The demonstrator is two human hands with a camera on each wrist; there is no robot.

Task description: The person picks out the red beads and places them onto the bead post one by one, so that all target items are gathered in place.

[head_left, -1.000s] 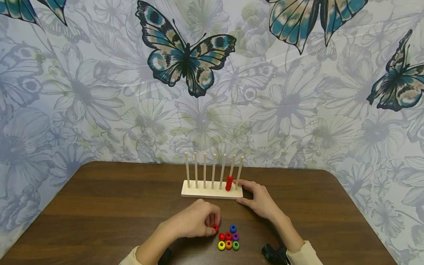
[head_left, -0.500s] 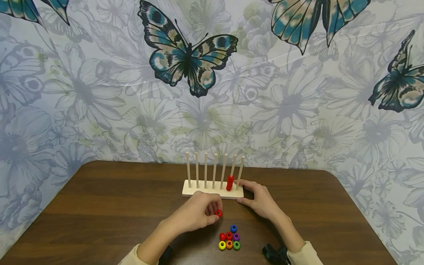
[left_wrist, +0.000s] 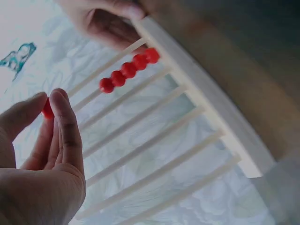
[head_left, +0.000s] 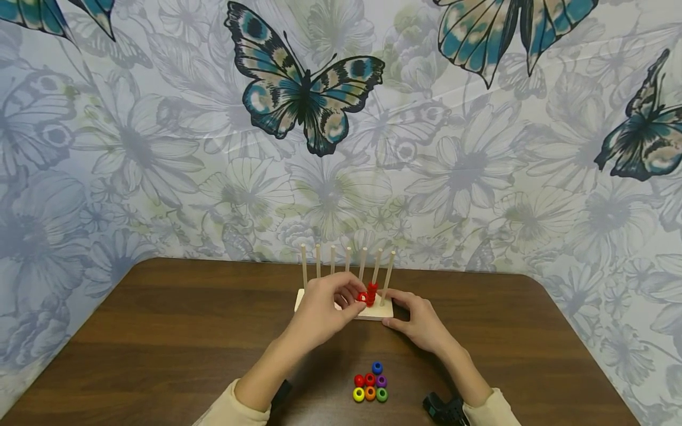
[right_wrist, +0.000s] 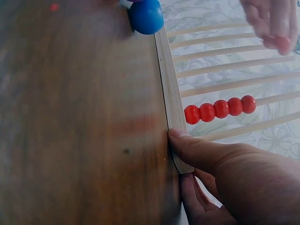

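My left hand (head_left: pixel 324 307) pinches a red bead (left_wrist: pixel 47 109) between thumb and fingertips, in front of a wooden peg board (head_left: pixel 382 311). Seen from the left wrist, that bead is apart from the pegs, out past their upper part. A stack of several red beads (right_wrist: pixel 221 109) is threaded on the second peg from the right; the other pegs carry none in the wrist views. With thumb and fingers, my right hand (head_left: pixel 421 322) grips the right end of the board's base (right_wrist: pixel 170 98). In the head view my left hand hides part of the base.
Nearer me on the brown table (head_left: pixel 160 349) lies a cluster of loose beads: blue (head_left: pixel 377 367), purple (head_left: pixel 380 381), two red (head_left: pixel 370 379), yellow (head_left: pixel 359 394), orange (head_left: pixel 370 393) and green (head_left: pixel 381 394). A butterfly-patterned cloth (head_left: pixel 319 195) hangs behind the table.
My left hand has carried the red bead from beside the loose beads, forward and up to the peg board. My right hand has stayed on the base's right end.
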